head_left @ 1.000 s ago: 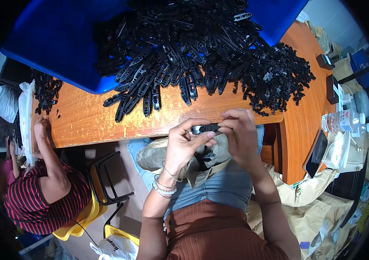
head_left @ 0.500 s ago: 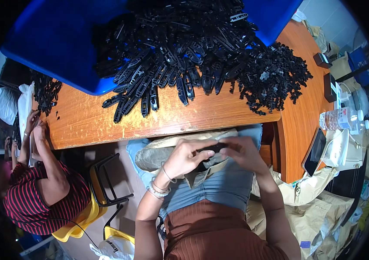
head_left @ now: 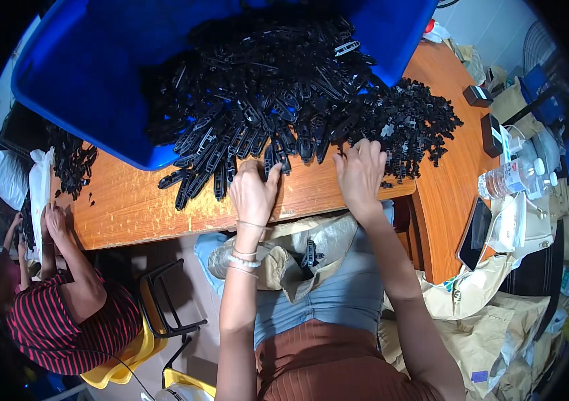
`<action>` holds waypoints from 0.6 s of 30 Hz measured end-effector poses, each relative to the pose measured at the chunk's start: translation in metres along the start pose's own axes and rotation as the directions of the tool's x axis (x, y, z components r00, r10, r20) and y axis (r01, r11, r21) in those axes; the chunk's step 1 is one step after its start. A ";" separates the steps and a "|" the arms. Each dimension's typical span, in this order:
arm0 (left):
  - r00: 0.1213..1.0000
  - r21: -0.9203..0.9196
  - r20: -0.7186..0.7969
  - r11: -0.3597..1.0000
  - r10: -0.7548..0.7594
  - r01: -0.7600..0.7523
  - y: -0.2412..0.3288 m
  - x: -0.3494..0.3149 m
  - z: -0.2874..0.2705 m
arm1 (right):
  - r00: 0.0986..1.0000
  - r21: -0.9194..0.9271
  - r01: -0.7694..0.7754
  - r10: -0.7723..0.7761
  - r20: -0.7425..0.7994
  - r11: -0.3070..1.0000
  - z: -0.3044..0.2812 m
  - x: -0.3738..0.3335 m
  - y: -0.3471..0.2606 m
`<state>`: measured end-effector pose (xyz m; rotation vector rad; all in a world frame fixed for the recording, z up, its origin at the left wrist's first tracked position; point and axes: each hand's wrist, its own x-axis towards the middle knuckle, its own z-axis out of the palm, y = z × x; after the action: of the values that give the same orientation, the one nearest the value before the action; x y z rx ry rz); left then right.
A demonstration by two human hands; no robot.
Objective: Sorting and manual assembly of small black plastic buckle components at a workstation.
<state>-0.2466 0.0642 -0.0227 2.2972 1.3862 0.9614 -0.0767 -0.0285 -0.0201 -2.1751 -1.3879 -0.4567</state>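
My left hand (head_left: pixel 253 195) is at the table's near edge, its thumb and fingers closed about the end of a long black plastic part (head_left: pixel 269 159) at the front of a heap. Farther right, my right hand (head_left: pixel 362 175) reaches palm down to a pile of small black plastic pieces (head_left: pixel 424 123). Its fingers are apart, and their tips partly disappear against the dark parts. An open beige bag (head_left: pixel 328 267) with a silvery lining lies across my lap. Inside it rests one black plastic part (head_left: pixel 310 254).
A tipped blue bin (head_left: pixel 90 127) spills long black parts onto the wooden table (head_left: pixel 124 207). At right are a phone (head_left: pixel 479 234), clear bottles (head_left: pixel 506 179) and small black boxes (head_left: pixel 491 134). A person in a striped top (head_left: pixel 57 324) works at left, beside a folding chair (head_left: pixel 164 297).
Both hands have left the lap, where they were together over a dark part, and moved forward and apart to the heaps. A black part now shows in the bag.
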 end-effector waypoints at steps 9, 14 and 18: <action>0.939 -0.700 0.257 0.625 -0.229 0.344 0.001 -0.036 -0.018 | 0.990 0.173 0.021 0.004 -0.140 0.985 -0.006 -0.021 0.002; 0.896 -0.748 0.427 0.509 -0.120 0.425 0.015 -0.050 -0.035 | 0.997 0.651 0.076 -0.074 -0.030 0.755 -0.045 -0.025 -0.021; 0.883 -0.737 0.466 0.527 -0.056 0.423 0.025 -0.057 -0.040 | 0.972 0.752 0.095 -0.223 0.071 0.653 -0.055 -0.027 -0.037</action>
<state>-0.2748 -0.0006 -0.0017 1.3917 0.7715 0.7552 -0.1223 -0.0678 0.0188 -1.4230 -1.5029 0.2328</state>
